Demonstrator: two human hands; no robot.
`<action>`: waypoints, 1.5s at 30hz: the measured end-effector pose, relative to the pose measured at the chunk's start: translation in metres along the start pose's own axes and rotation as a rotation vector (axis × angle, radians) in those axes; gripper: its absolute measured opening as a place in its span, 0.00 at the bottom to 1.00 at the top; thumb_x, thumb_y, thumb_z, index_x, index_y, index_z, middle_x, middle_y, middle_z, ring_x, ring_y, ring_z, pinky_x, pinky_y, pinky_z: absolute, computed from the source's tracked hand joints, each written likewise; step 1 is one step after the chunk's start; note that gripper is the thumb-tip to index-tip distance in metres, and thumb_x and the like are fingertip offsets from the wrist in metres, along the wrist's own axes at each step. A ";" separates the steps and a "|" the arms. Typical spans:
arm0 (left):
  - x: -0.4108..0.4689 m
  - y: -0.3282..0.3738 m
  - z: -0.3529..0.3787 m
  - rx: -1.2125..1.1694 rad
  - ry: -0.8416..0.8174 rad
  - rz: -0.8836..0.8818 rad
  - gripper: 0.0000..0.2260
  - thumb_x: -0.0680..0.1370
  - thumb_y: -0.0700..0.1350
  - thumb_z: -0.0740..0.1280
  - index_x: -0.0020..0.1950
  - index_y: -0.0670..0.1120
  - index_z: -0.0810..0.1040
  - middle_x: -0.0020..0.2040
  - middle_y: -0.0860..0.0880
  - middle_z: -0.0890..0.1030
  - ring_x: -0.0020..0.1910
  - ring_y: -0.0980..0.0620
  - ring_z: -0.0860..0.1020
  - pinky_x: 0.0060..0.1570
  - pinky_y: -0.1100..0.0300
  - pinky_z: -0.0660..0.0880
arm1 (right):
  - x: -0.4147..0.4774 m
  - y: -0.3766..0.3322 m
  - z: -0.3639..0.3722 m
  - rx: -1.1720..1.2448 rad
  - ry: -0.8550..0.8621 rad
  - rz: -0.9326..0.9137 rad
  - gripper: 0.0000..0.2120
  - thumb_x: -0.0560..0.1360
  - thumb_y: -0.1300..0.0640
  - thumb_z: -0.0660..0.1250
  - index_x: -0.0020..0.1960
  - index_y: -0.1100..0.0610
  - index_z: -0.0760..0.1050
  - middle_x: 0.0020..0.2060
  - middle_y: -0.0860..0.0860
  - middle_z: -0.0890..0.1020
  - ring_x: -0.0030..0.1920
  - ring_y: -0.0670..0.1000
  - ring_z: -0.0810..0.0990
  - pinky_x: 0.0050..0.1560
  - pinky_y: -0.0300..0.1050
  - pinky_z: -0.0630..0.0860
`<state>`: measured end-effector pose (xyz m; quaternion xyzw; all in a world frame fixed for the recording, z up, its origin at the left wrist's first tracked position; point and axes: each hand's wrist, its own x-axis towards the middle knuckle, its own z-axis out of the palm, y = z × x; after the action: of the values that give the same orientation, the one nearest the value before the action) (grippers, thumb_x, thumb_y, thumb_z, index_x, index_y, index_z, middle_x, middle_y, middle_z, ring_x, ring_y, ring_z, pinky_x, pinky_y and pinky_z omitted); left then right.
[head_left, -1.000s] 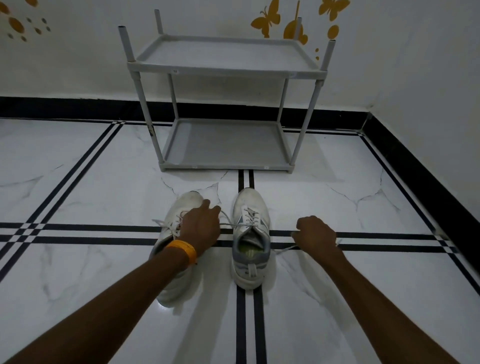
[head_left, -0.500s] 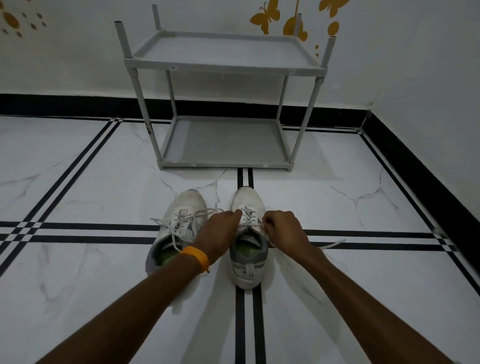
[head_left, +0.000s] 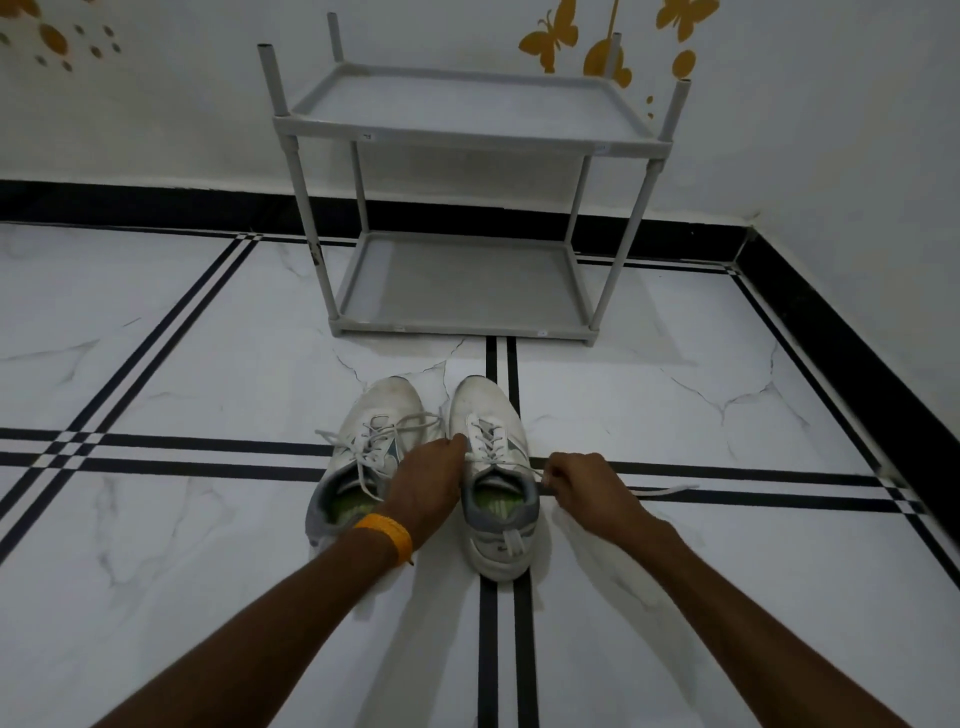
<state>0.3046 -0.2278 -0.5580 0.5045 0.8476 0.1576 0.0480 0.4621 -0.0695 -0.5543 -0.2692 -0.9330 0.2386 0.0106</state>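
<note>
Two white sneakers stand side by side on the floor, toes toward the wall. The left sneaker (head_left: 375, 447) has loose laces spread over it. My left hand (head_left: 428, 480), with an orange band at the wrist, lies between the shoes and its curled fingers pinch the lace at the tongue of the right sneaker (head_left: 491, 415). My right hand (head_left: 584, 486) is just right of that shoe and pinches the other lace (head_left: 511, 464), which runs taut from the eyelets. The lace's loose end (head_left: 667, 490) trails on the floor behind my right hand.
A grey two-tier rack (head_left: 467, 135) stands against the wall beyond the shoes, both shelves bare. The floor is white marble tile with black stripes (head_left: 208, 444). A black skirting (head_left: 831, 322) lines the wall, which closes in on the right.
My right hand, which had come in to the right sneaker's tongue, has drawn back to the right with the lace. My left hand has stayed at the tongue.
</note>
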 end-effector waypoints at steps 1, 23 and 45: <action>0.000 -0.001 0.000 -0.041 -0.001 -0.049 0.10 0.74 0.36 0.63 0.54 0.40 0.75 0.49 0.39 0.81 0.50 0.37 0.79 0.42 0.52 0.71 | -0.002 0.000 -0.006 0.190 -0.041 0.031 0.07 0.77 0.61 0.64 0.42 0.57 0.78 0.37 0.52 0.83 0.39 0.51 0.80 0.37 0.39 0.71; 0.012 -0.002 -0.025 -0.299 -0.184 -0.302 0.12 0.74 0.46 0.66 0.42 0.39 0.82 0.41 0.40 0.83 0.42 0.43 0.80 0.38 0.57 0.72 | 0.041 -0.051 0.007 1.009 0.066 0.168 0.08 0.74 0.60 0.72 0.50 0.63 0.83 0.35 0.57 0.85 0.32 0.48 0.82 0.37 0.38 0.80; 0.012 0.021 -0.014 -1.388 0.043 -0.383 0.10 0.79 0.45 0.67 0.55 0.42 0.82 0.53 0.39 0.84 0.55 0.40 0.82 0.56 0.45 0.79 | 0.031 -0.049 0.001 1.060 0.009 0.110 0.09 0.74 0.62 0.71 0.54 0.57 0.81 0.34 0.57 0.85 0.31 0.47 0.83 0.32 0.34 0.78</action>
<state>0.3129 -0.2111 -0.5374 0.1970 0.6263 0.6587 0.3677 0.4116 -0.0905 -0.5366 -0.2763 -0.6689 0.6765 0.1365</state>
